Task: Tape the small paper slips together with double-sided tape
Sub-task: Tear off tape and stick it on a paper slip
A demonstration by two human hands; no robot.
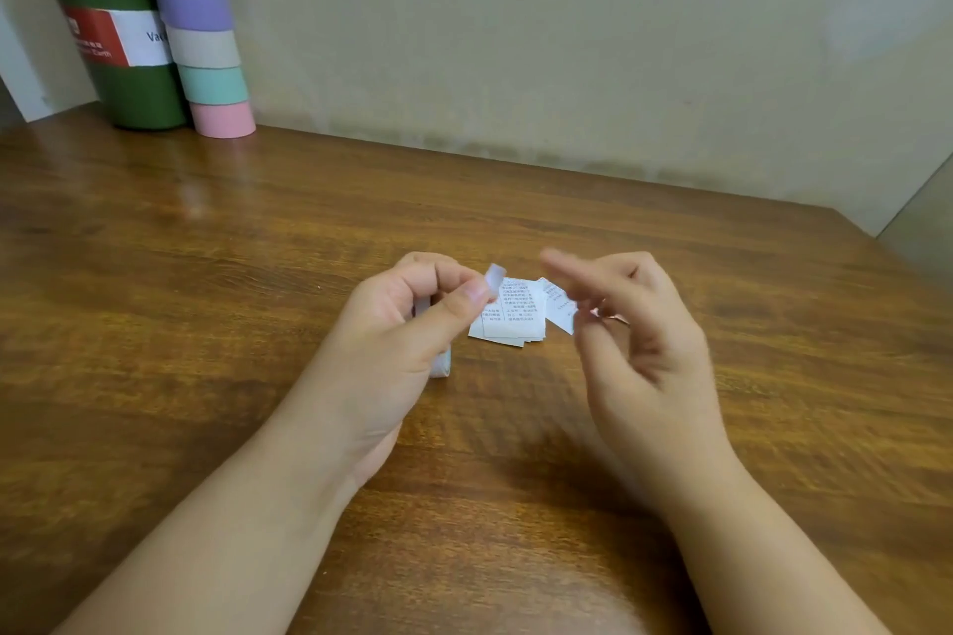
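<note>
Two bare hands hovered over small printed white paper slips (515,312).
Left hand (412,325) pinched a pale tape strip (495,280); right hand (634,325) hung loose, blurred, holding nothing.

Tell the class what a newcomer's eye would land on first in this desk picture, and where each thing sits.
First come the two hands at the centre: the left hand pinches a small piece of tape, while the blurred right hand hovers beside it. Between them a little pile of printed paper slips lies on the wooden table. At the back left a green bottle stands beside a pastel striped tube.
</note>
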